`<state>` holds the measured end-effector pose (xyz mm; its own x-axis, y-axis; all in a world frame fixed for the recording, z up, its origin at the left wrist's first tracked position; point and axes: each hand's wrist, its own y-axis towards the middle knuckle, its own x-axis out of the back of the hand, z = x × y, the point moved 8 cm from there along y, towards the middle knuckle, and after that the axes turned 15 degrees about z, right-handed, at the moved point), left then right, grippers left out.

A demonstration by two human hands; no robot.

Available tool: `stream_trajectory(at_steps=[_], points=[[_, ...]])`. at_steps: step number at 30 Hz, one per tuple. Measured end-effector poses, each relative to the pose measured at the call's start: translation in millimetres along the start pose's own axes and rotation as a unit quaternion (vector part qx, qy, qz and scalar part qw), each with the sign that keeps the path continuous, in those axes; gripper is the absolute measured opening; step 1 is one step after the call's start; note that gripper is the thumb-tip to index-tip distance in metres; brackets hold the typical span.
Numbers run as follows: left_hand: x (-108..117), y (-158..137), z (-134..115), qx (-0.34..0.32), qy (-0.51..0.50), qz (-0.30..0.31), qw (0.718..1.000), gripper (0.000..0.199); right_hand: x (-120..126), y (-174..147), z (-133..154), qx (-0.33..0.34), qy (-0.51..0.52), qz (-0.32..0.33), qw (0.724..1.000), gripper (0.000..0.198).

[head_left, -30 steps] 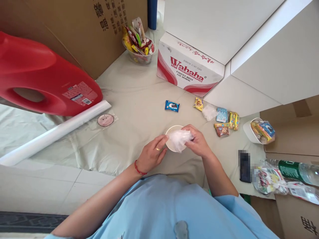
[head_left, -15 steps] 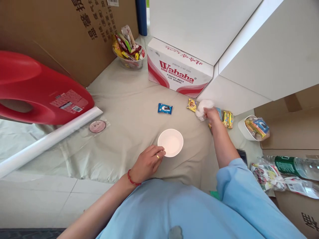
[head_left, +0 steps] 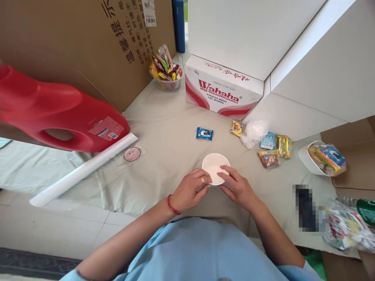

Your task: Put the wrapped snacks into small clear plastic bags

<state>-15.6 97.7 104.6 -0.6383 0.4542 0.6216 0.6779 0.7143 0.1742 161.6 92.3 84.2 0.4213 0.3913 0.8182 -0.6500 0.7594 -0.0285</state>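
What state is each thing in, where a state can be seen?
White bowl: upright, uncovered
Left hand: curled at bowl's rim
Right hand: partly spread over rim
Blue biscuit packet: apparently sealed
Yellow snack packet: apparently sealed
Thin plastic: crumpled
Clear snack tub: uncovered, filled
White snack container: uncovered, filled
White roll: rolled up
Wahaha carton: apparently closed
Red jug: cap unclear

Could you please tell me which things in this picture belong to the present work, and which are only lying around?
Seemingly in the work:
- white bowl, with left hand and right hand at its near rim

Apparently just lying about:
- blue snack packet
- crumpled clear plastic
- red jug
- white roll
- Wahaha box
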Motion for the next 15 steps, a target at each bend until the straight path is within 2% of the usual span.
stream_trajectory(at_steps=[2,4,6,8,10,12,15], points=[[12,15,5,-0.014,0.019,-0.009,1.000,0.022,-6,-3,-2,-0.008,-0.002,-0.040,0.999,0.026],[42,33,30,0.014,0.040,-0.049,0.998,0.032,-1,-10,-13,-0.029,0.010,-0.088,0.996,0.021],[88,55,77,0.103,0.062,-0.102,0.987,0.030,8,-24,-24,-0.057,0.014,-0.127,0.990,0.017],[144,77,133,0.221,0.106,-0.158,0.957,0.027,17,-40,-31,-0.075,0.001,-0.146,0.986,0.016],[194,99,184,0.302,0.147,-0.185,0.924,0.030,21,-57,-35,-0.089,-0.019,-0.152,0.984,0.016],[233,119,224,0.332,0.158,-0.207,0.907,0.038,22,-75,-39,-0.107,-0.038,-0.156,0.981,0.015],[263,143,265,0.328,0.159,-0.197,0.910,0.051,19,-101,-45,-0.141,-0.059,-0.164,0.975,0.013]])
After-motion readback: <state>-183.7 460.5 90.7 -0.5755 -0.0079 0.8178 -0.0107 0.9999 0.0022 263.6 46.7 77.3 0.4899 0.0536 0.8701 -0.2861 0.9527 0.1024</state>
